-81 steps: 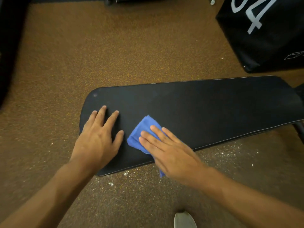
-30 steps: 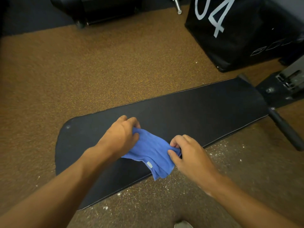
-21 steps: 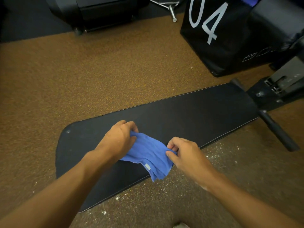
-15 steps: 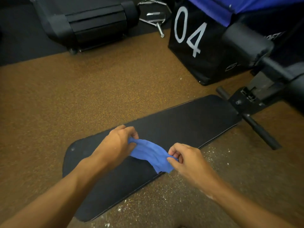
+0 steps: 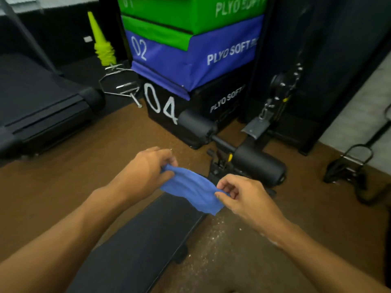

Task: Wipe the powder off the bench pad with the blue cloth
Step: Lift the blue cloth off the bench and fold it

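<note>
Lifted clear of the bench pad (image 5: 135, 240), the blue cloth (image 5: 190, 188) is hanging between both pinching hands, left hand (image 5: 146, 172) and right hand (image 5: 243, 197); wiping seems finished, refolding likely next.

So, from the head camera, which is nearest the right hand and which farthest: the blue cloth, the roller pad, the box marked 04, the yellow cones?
From the right hand:
1. Blue cloth, pinched in its fingers, to its left.
2. Black roller pad, just beyond it.
3. Black box marked 04, farther back, left.
4. Yellow cone stack, far back left.
</note>
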Demonstrator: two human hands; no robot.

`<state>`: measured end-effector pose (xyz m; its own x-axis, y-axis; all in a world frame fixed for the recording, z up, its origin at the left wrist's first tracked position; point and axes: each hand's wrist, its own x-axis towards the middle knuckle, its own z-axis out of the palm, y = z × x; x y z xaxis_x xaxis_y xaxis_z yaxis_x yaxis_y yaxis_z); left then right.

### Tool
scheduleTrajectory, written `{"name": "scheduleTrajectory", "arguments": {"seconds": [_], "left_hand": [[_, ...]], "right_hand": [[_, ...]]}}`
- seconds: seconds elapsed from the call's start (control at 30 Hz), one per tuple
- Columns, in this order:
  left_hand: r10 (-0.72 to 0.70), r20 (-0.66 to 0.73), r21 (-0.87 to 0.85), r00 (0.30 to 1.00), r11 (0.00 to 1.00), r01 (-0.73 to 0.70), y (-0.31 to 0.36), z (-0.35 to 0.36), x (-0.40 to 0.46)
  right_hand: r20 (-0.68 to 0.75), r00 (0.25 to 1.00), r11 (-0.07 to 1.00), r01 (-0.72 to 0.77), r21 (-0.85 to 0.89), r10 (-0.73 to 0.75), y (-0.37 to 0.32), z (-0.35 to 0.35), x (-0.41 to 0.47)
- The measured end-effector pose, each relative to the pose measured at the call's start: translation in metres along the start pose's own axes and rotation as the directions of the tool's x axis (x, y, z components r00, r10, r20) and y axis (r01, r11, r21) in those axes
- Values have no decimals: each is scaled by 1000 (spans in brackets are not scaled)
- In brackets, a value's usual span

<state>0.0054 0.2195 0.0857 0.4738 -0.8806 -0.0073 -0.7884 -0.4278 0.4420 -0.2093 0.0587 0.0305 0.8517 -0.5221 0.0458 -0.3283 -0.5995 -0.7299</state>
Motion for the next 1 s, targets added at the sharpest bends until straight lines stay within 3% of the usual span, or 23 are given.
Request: {"name": "scheduleTrajectory", "arguments": {"seconds": [0.17,0.33,0.5,0.7,1.0], "left_hand": [[82,116,-20,990,997,-80,75,27,113],[128,245,-37,961,992,-123,115,76,208],[69,352,-33,934,998,-62,114,130,273],[95,343,5,935,995,-103,94,171,313],[94,397,34,913,993,-116,80,196,331]], "right_hand": [[-25,987,987,-156,35,157,64,-93,27],[-33,960,960,-278,41,279,137,-139,58],[-9,928,924,-372,85,374,194,-138,89],[-64,909,909,-404,107,411,234,-126,110],[-51,928,929,-370,13,370,254,-119,113]]}}
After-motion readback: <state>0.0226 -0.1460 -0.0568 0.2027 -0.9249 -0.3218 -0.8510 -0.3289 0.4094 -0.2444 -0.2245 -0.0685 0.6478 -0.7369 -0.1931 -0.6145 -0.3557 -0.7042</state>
